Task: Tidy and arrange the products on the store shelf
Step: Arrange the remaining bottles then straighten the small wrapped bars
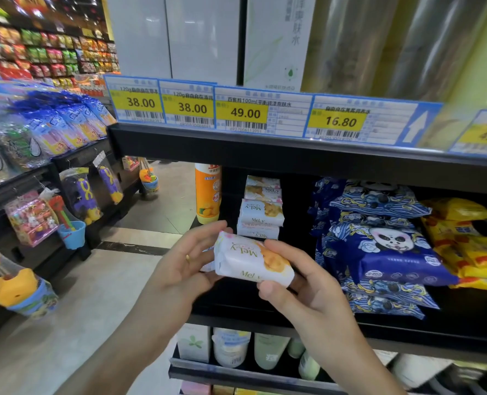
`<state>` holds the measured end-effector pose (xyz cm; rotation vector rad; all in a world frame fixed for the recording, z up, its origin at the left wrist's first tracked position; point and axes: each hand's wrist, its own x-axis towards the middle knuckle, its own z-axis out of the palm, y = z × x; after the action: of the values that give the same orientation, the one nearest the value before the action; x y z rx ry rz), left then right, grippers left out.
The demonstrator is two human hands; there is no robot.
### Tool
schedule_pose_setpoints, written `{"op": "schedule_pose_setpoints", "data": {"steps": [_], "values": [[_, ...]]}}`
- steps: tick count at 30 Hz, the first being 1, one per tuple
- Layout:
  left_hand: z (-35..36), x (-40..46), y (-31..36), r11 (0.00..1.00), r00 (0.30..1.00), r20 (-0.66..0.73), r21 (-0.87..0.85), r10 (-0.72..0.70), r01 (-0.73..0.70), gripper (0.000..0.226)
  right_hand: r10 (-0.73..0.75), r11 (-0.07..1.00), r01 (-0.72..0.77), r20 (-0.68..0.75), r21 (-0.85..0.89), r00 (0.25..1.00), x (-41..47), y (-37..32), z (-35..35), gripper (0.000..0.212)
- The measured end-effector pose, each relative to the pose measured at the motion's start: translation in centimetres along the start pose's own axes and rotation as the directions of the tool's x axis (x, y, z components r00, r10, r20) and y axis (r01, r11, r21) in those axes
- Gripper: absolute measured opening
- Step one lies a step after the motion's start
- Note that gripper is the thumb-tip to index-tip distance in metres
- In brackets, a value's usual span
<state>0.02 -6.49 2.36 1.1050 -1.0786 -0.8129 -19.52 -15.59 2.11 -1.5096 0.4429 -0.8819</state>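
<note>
Blurred aisle behind, soap pack partly hidden by both hands

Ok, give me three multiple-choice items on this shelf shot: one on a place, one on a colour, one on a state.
1. Where is the stack of Mely packs?
A. right of the orange bottle
B. on the floor
C. above the price tags

2. What colour is the panda pack mainly?
A. red
B. blue
C. green

3. How is the white Mely pack held?
A. lying loose on the shelf
B. in one hand only
C. between left hand and right hand

Key: 1 A, the stack stands just right of the bottle. 2 B, its wrapper is dark blue. 3 C, fingers of both hands curl round it.
</note>
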Motion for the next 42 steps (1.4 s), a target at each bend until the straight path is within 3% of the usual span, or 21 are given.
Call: {"op": "schedule_pose_setpoints", "data": {"steps": [4,7,12,22,29,30,31,32,34,35,38,40,42], "values": [[0.2,-0.3,-0.2,1.0,0.996,0.084,0.014,0.004,-0.005,0.07,0.057,0.998,-0.057,0.0,0.04,0.998,-0.1,0.0,0.2,0.039],[0.4,-0.1,-0.1,1.0,0.999,0.042,0.016,0.008,-0.008,0.065,0.086,0.996,-0.085,0.01,-0.006,0.996,-0.2,0.1,0.3,0.033],[0.6,0.0,0.0,1.0,0.999,-0.036,-0.011,0.019,-0.02,0.051,0.114,0.983,-0.099,0.088,-0.156,0.99,-0.4,0.2,-0.1,0.042],[1.0,-0.4,-1.3,0.993,0.995,-0.096,0.118,-0.002,0.013,0.045,-0.043,0.886,0.067,0.063,-0.459,0.997,-0.5,0.3,0.2,0.047],[0.7,-0.8,-1.4,0.99,0.993,-0.088,0.11,-0.074,0.084,0.049,-0.022,0.869,0.038,0.038,-0.494,0.999,-0.3,1.1,0.1,0.042],[0.2,-0.8,-1.4,0.983,0.994,-0.092,0.173,-0.053,0.069,0.05,-0.013,0.883,0.02,0.019,-0.47,1.0,-0.3,1.3,0.0,0.043],[-0.7,-0.8,-1.5,0.946,0.994,-0.106,0.324,0.007,0.028,0.052,0.0,0.898,-0.003,-0.005,-0.441,1.0,-0.4,1.5,-0.2,0.044],[-1.7,-0.6,-1.4,0.834,0.987,-0.127,0.552,0.099,-0.013,0.055,0.015,0.909,-0.026,-0.03,-0.415,0.999,-0.4,1.7,-0.4,0.044],[-3.5,0.3,-0.5,0.484,0.973,-0.073,0.874,0.221,-0.044,0.063,0.039,0.924,-0.065,-0.076,-0.376,0.996,-0.5,2.0,-0.7,0.042],[-4.3,1.1,-0.3,0.37,0.981,-0.027,0.928,0.193,-0.048,0.069,0.049,0.928,-0.081,-0.098,-0.364,0.994,-0.6,2.2,-0.8,0.041],[-5.6,3.8,-0.9,0.175,0.996,0.082,0.982,-0.019,-0.078,0.088,0.074,0.934,-0.119,-0.145,-0.337,0.987,-0.7,2.2,-0.6,0.038],[-6.2,5.2,-1.8,0.104,0.985,0.11,0.99,-0.129,-0.097,0.091,0.078,0.932,-0.135,-0.177,-0.337,0.981,-0.8,2.1,-0.2,0.037],[-6.5,6.0,-2.3,0.072,0.98,0.134,0.99,-0.144,-0.125,0.084,0.075,0.93,-0.149,-0.224,-0.337,0.972,-1.3,1.9,0.4,0.038]]}}
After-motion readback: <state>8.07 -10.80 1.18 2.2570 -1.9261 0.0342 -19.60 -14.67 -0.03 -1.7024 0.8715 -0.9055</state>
